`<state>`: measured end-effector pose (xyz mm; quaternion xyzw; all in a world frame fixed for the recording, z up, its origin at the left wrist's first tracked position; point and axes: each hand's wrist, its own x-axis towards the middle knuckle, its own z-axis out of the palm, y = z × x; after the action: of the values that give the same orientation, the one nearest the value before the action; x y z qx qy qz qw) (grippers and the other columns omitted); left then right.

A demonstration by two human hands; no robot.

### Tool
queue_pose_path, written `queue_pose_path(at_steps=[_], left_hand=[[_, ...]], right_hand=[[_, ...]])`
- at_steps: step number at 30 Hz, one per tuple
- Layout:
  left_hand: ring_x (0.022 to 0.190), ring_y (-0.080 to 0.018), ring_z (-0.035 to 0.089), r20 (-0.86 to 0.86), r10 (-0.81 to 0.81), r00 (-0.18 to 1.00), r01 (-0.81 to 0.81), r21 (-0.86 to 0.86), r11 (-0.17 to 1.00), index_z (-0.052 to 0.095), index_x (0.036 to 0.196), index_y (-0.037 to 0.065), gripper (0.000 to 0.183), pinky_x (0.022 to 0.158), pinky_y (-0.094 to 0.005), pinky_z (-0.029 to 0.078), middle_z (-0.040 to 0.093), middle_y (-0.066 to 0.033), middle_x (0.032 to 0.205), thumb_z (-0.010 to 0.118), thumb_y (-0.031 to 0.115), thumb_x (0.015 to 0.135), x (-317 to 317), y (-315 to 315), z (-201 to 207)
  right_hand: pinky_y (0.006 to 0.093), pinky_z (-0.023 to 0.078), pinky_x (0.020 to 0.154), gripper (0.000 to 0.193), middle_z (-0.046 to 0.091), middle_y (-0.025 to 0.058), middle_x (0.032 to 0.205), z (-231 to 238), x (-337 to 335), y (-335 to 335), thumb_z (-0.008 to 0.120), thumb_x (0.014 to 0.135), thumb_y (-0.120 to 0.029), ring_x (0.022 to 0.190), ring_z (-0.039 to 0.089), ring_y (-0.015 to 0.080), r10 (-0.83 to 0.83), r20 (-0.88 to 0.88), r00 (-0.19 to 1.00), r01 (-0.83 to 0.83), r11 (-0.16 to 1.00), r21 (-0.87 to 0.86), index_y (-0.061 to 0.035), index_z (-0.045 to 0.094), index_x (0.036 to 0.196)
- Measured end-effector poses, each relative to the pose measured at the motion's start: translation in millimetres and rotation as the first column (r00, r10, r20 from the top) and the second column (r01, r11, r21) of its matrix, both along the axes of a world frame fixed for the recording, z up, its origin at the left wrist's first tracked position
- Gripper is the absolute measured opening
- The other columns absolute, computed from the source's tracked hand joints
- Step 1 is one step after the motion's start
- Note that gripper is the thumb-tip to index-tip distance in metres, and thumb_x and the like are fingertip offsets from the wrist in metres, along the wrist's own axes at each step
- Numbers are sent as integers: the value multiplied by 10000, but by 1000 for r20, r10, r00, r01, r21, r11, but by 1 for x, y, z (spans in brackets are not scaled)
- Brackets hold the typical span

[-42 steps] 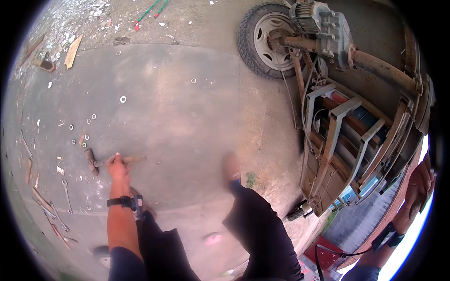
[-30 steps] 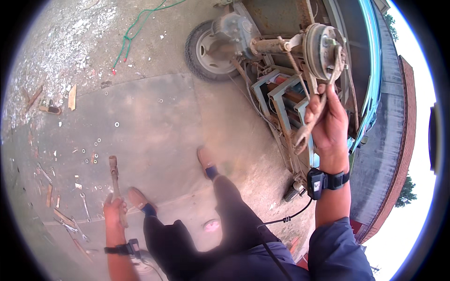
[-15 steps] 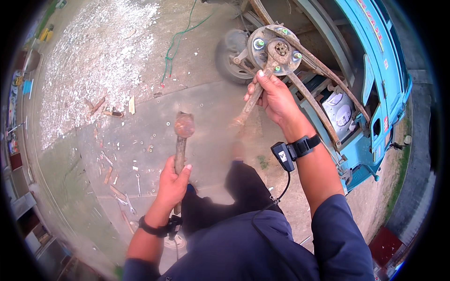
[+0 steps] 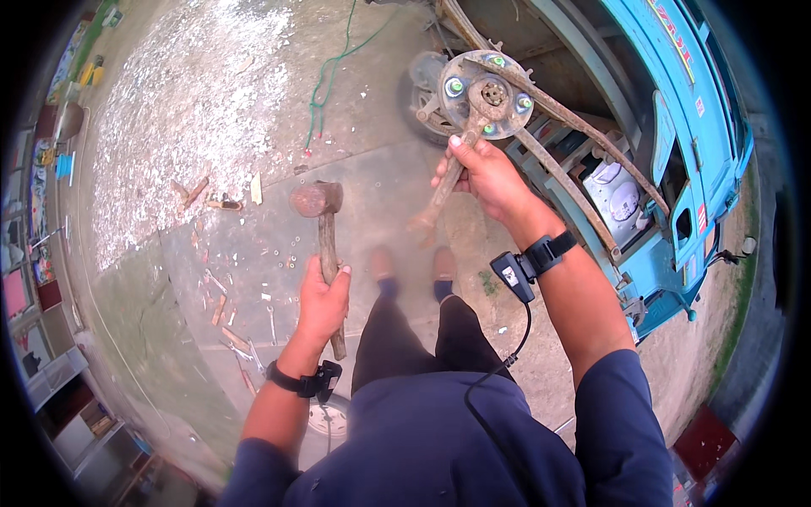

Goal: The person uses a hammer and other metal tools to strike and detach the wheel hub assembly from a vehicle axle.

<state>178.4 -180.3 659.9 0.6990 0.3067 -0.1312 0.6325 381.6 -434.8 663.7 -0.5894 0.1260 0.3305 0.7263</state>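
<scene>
My left hand (image 4: 324, 297) is closed around the wooden handle of a hammer (image 4: 317, 199). The heavy, rust-brown hammer head stands up beyond my fist, its side in view. A long rusty wrench (image 4: 438, 203) is in my right hand (image 4: 490, 177), gripped along its shaft. Its ring end lies over the middle of a round wheel hub (image 4: 457, 88) with several studs and nuts; the free end points down toward my feet. Clear space separates the hammer head from the wrench.
Rusty frame bars (image 4: 568, 190) run beside the hub to a blue vehicle body (image 4: 676, 245) on the right. Spanners (image 4: 271, 324), nuts and wood pieces lie on the ground at left. A green cord (image 4: 317, 104) lies farther off. My feet (image 4: 443, 264) stand below the wrench.
The hammer has turned, so its head now points left instead of showing its round face. My right hand keeps the wrench on the hub. Both my feet have come clearly into view.
</scene>
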Motion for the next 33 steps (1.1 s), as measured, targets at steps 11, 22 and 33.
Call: queue_pose_path(at_steps=[11,22,33], left_hand=[[456,-52,439,-119,-23,993,9,-117,993,521,1031,76,123,412,-263,367,505,0,653,605,122,953,8,7,1],[403,-80,421,-181,-29,983,10,-104,995,455,972,92,119,363,-259,360,477,2,619,573,86,960,-1,14,-10],[406,-79,446,-235,-236,943,210,-129,969,468,967,89,129,363,-261,360,452,16,564,596,104,958,-19,-13,-13]], right_hand=[[384,572,795,306,661,80,910,-7,1,-3,574,1012,-384,848,695,240,-4,13,1000,3,1000,25,-81,535,1015],[370,566,784,330,660,69,929,-3,-1,-5,574,1014,-377,835,689,219,-1,-7,1000,1,1000,-2,-57,535,1084],[377,559,801,318,649,51,950,-6,-3,-9,571,1014,-371,837,685,207,19,1,1000,-19,1000,11,-65,539,1094]])
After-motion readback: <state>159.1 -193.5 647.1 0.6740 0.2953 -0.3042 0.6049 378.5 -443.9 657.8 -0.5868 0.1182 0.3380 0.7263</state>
